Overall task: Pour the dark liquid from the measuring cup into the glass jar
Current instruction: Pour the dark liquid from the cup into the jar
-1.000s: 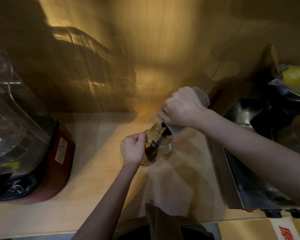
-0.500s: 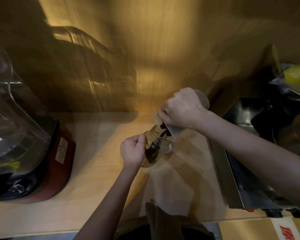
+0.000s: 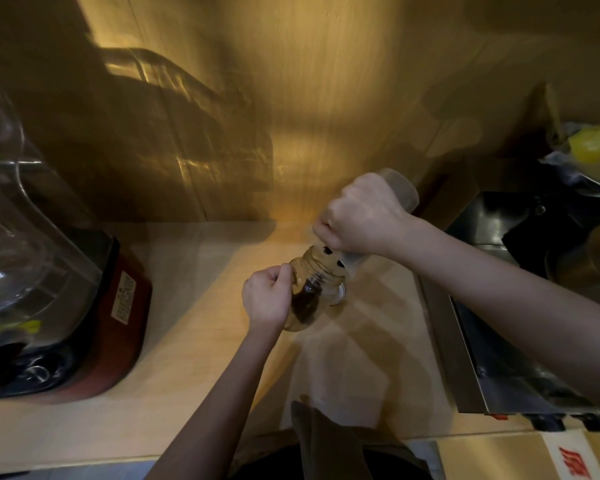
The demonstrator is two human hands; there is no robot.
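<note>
The right hand (image 3: 364, 216) grips the upended measuring cup (image 3: 400, 190) at the glass jar's (image 3: 312, 292) one o'clock rim; left fingers (image 3: 284, 275) pinch the jar. A wobble could spill the dark liquid (image 3: 305, 301) onto the table (image 3: 187, 323).

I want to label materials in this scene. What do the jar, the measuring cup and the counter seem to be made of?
The jar looks like clear, glossy glass: the dark liquid shows through it. The measuring cup in the right hand seems frosted, translucent plastic with a matte look, though I cannot be sure. The counter appears to be pale wood or wood-look laminate with faint grain.
</note>
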